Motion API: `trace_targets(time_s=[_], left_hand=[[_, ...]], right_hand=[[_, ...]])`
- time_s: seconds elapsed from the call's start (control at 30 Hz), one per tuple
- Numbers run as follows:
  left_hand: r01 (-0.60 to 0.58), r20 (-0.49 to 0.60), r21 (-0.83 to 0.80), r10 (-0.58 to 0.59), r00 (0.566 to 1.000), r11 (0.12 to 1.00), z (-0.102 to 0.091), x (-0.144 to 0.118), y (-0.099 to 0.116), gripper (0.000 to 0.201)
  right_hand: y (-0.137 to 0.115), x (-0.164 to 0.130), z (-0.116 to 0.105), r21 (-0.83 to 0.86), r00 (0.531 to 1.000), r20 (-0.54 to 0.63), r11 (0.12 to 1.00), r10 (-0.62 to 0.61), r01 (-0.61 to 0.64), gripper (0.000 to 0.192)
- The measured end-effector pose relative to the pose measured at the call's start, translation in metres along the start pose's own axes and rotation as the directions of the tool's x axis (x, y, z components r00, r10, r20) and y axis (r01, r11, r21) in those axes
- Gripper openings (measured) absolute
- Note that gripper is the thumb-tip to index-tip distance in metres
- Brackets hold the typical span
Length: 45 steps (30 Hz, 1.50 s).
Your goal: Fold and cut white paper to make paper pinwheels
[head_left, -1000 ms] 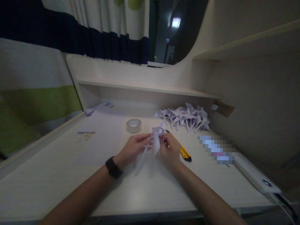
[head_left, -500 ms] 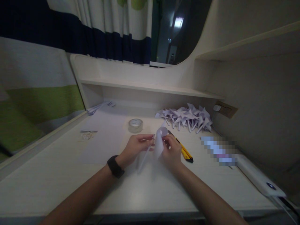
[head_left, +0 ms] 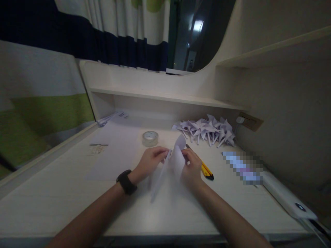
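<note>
Pinching one pale curled paper sheet (head_left: 173,162) between left hand (head_left: 149,162) and right hand (head_left: 190,167), one clear tape roll (head_left: 150,138) at 11 o'clock, one yellow utility knife (head_left: 205,168) at 3 o'clock.

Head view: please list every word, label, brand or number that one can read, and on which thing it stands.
No text can be read.
Papers at the back left: dark print, too small to read.
Pixelated strip on the desk: blurred, unreadable.
Small sheet: only faint marks.
Tape roll, yellow cutter and folded paper in both hands: no print visible.
</note>
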<state>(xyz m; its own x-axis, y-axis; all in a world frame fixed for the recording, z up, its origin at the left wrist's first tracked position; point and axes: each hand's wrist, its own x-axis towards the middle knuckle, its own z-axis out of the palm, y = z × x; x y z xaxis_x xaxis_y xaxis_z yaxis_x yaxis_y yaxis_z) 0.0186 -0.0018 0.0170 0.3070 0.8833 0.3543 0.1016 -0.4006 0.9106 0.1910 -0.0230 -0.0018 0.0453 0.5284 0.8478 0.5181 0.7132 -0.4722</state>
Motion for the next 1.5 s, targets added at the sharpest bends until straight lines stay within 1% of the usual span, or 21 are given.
trace_targets(time_s=[0.07, 0.17, 0.23, 0.3, 0.37, 0.5, 0.6, 0.83, 1.0, 1.13, 1.23, 1.37, 1.5], left_hand=[[-0.031, -0.015, 0.092, 0.032, 0.999, 0.995, -0.001, 0.0, 0.0, 0.02], [-0.116, -0.034, 0.217, 0.126, 0.991, 0.969, -0.001, -0.002, 0.0, 0.019], [-0.169, -0.026, 0.273, 0.183, 0.983, 0.947, 0.0, -0.004, 0.001, 0.02], [-0.191, -0.015, 0.31, 0.206, 0.979, 0.932, 0.002, -0.006, 0.001, 0.02], [-0.181, -0.011, 0.328, 0.195, 0.981, 0.927, 0.004, -0.008, 0.001, 0.022], [-0.153, 0.031, 0.32, 0.151, 0.988, 0.935, 0.007, -0.01, 0.0, 0.025], [-0.147, 0.055, 0.347, 0.137, 0.989, 0.926, 0.009, -0.01, 0.0, 0.026], [-0.132, 0.034, 0.378, 0.129, 0.991, 0.916, 0.011, -0.01, -0.001, 0.027], [-0.1, 0.071, 0.326, 0.081, 0.994, 0.94, 0.01, -0.011, -0.004, 0.026], [-0.101, 0.111, 0.293, 0.071, 0.991, 0.951, 0.01, -0.012, -0.006, 0.026], [-0.102, 0.095, 0.282, 0.078, 0.992, 0.954, 0.01, -0.012, -0.005, 0.025], [-0.134, 0.057, 0.343, 0.122, 0.991, 0.93, 0.009, -0.012, -0.001, 0.026], [-0.147, 0.09, 0.419, 0.12, 0.989, 0.896, 0.009, -0.013, 0.001, 0.027]], right_hand=[[0.0, -0.001, 0.0, 0.005, 1.0, 0.006, 1.0, -0.014, 0.014, 0.01], [0.0, -0.002, 0.0, 0.006, 0.999, 0.012, 0.999, -0.031, 0.031, 0.011], [0.0, -0.003, 0.0, 0.002, 0.999, 0.017, 0.999, -0.044, 0.044, 0.012], [0.0, -0.004, 0.001, -0.011, 0.998, 0.017, 0.998, -0.057, 0.057, 0.012], [0.0, -0.006, 0.002, -0.027, 0.998, 0.01, 0.997, -0.066, 0.066, 0.012], [-0.002, -0.009, 0.003, -0.051, 0.998, 0.005, 0.996, -0.069, 0.069, 0.012], [-0.004, -0.01, 0.004, -0.047, 0.998, 0.007, 0.997, -0.063, 0.063, 0.012], [-0.007, -0.01, 0.006, -0.066, 1.0, -0.018, 0.998, 0.009, -0.01, 0.013], [-0.006, -0.012, 0.007, -0.051, 0.999, -0.008, 0.998, 0.038, -0.039, 0.013], [-0.006, -0.013, 0.007, -0.037, 0.999, -0.011, 0.998, 0.044, -0.044, 0.015], [-0.009, -0.012, 0.007, -0.029, 0.999, 0.013, 0.999, 0.045, -0.044, 0.011], [-0.012, -0.011, 0.006, -0.026, 0.999, 0.028, 1.0, 0.016, -0.016, 0.011], [-0.009, -0.01, 0.004, -0.061, 0.998, 0.055, 0.997, 0.042, -0.038, 0.012]])
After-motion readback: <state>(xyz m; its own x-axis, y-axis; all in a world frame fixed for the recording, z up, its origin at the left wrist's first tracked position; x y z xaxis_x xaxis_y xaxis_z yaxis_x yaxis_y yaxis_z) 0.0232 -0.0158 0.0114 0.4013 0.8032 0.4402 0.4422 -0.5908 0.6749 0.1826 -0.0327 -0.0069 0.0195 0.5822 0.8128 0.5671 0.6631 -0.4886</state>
